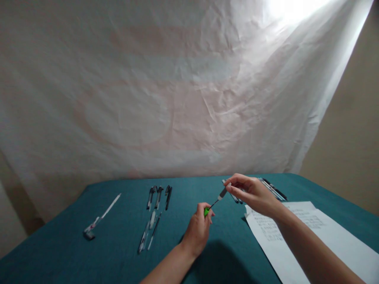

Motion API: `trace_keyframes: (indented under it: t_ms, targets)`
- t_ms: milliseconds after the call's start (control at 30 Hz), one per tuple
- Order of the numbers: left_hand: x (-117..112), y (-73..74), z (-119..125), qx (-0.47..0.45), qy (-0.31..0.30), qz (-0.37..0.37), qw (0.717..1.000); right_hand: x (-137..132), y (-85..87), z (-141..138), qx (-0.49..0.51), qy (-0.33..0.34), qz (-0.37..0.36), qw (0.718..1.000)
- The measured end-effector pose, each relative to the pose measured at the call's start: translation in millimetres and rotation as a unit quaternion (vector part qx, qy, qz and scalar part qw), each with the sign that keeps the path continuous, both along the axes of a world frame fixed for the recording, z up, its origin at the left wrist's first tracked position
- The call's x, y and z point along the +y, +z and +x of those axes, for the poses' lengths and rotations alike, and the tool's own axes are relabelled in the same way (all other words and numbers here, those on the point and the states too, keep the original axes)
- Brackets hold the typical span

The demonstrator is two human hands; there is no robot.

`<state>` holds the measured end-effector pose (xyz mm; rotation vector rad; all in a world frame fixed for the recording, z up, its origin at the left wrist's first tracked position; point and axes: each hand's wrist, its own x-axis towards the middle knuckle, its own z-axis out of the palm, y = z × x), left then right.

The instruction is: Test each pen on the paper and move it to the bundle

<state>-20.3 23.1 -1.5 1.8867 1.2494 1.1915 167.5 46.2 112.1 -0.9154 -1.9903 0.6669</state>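
My left hand [197,230] is closed around a small bright green piece [206,212], most of which my fingers hide. Above and to its right, my right hand [253,193] pinches a grey and white pen-like part [222,193] between thumb and fingertips. A thin dark rod [213,204] runs from that part down to the green piece; whether it goes inside, I cannot tell. Behind my right hand, some pens [235,198] lie partly hidden on the teal cloth.
Several black and clear pens [159,197] lie left of centre, with loose pen parts [144,236] and a refill [154,231] nearer. Farther left are a white stick [111,206] and a clear-and-dark item [89,232]. Printed paper [322,232] and more pens [274,188] lie right.
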Motion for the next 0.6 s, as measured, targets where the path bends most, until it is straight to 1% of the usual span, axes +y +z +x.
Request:
trace_keyframes:
  t_ms: [133, 300, 467, 600]
  targets:
    - [-2, 1.2, -1, 0.011, -0.012, -0.013, 1.0, 0, -6.1, -8, -0.017, 0.013, 0.005, 1.0]
    - [-3, 1.4, -1, 0.004, -0.022, 0.018, 1.0, 0, -13.4, -16, -0.026, 0.024, 0.001, 0.999]
    - [-3, 1.8, 0, 0.001, -0.043, 0.019, 0.999, 3, -21.7, -21, -0.04, 0.041, -0.006, 0.998]
    - [-2, 1.1, 0, -0.014, -0.037, 0.009, 0.999, 4, -27.3, -23, -0.044, 0.047, -0.015, 0.998]
